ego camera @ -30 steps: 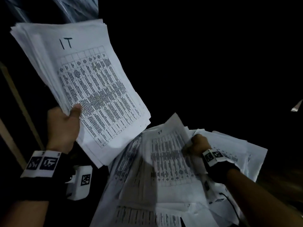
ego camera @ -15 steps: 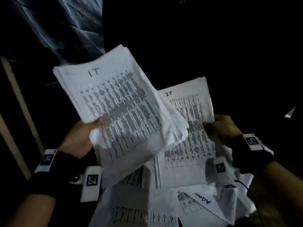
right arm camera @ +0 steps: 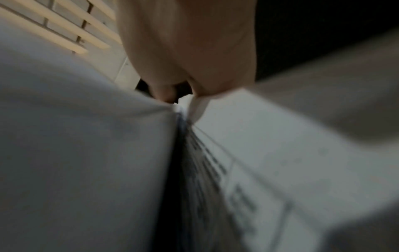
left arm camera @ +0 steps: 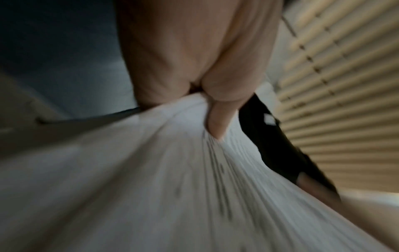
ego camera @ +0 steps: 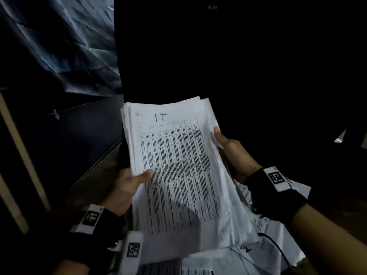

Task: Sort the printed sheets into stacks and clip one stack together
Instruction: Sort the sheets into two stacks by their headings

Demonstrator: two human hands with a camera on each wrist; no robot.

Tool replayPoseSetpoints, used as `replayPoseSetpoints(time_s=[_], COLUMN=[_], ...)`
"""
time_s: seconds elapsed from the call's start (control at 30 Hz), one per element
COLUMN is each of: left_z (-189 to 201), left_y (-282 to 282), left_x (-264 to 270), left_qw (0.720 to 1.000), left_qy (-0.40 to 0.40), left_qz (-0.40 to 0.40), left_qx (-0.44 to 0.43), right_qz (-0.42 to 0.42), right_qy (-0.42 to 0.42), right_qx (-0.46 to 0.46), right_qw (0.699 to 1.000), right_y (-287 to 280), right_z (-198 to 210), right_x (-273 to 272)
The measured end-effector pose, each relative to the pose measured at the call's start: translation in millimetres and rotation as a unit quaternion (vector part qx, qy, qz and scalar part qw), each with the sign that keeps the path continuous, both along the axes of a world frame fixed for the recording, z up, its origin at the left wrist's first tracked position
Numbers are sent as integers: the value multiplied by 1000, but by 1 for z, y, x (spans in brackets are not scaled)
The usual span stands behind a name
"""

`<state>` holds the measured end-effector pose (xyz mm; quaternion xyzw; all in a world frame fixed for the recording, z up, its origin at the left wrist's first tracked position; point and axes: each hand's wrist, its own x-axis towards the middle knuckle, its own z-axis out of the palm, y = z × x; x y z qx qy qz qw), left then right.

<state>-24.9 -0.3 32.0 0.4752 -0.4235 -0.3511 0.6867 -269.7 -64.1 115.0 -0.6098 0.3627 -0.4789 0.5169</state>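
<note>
Both hands hold one thick stack of printed sheets in front of the person. The left hand (ego camera: 127,187) grips the stack's left edge, thumb pressed on the top page and fingers hidden beneath. The right hand (ego camera: 228,145) clasps the right edge, thumb on top near the upper corner; from the right wrist view the fingers pinch a few sheets at their edge, though blur hides the detail.

The stack (ego camera: 174,165) is raised in the air, tilted toward the person, its top page a dense printed table headed "IT" in handwriting. Its edges are uneven — several sheets jut out along the top and right side, and the lower part sags and creases.

Below and to the right lies a loose heap of sheets (ego camera: 278,231), overlapping at odd angles. No clip can be seen anywhere. The surroundings are very dark; slatted blinds (left arm camera: 345,85) show in the wrist views.

The likely risk is slippage: the stack is thick, ragged and held only at two edges, so a slackened thumb could let sheets slide out and fall back among the unsorted heap. Squaring it while it sags could also crease or tear the bottom pages.
</note>
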Motion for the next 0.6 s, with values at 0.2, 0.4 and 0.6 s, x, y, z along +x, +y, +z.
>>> replayPoseSetpoints(time_s=[0.2,0.4,0.6], left_z=[11,35,76], left_y=[4,19,40], left_x=[-20,-13,-23], left_qw=[957,970,887], left_qy=[-236,-175,-350], left_qz=[167,171,301], left_qx=[-26,1,8], right_qz=[-104,-152,-173], right_qy=[103,90,-1], right_qx=[-150,-239,-281], right_qw=[978,955,944], right_y=[-4,10,10], right_z=[-22,-24,-18], right_x=[13,13,19])
